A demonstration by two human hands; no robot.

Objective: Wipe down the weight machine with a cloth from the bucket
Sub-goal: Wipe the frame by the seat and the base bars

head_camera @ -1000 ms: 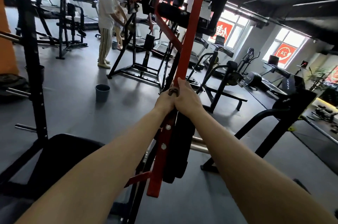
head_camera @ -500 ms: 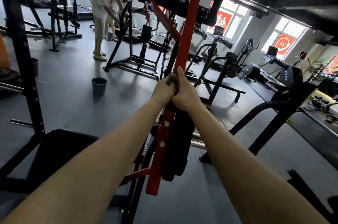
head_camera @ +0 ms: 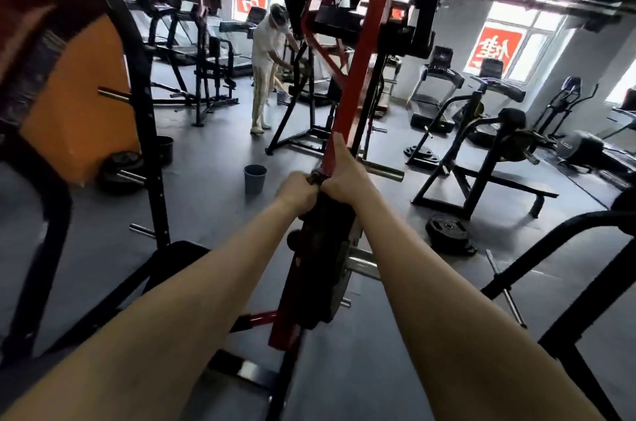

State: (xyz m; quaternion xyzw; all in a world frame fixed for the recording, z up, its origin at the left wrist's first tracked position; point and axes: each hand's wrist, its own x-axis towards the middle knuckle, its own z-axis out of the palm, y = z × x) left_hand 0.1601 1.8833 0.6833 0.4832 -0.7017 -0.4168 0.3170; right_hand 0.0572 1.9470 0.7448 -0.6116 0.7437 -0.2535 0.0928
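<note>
- two hands, left hand (head_camera: 297, 191) and right hand (head_camera: 344, 176), curl round the red bar (head_camera: 358, 76), pinching the cloth (head_camera: 316, 177) between them.
- bucket (head_camera: 255, 178) stands apart on open grey floor (head_camera: 206, 207), left of the bar.

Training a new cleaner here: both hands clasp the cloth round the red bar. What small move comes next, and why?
Probably slide the cloth upward along the red bar: the left hand and right hand grip it around mid-length, and a long stretch of bar lies above them.
</note>
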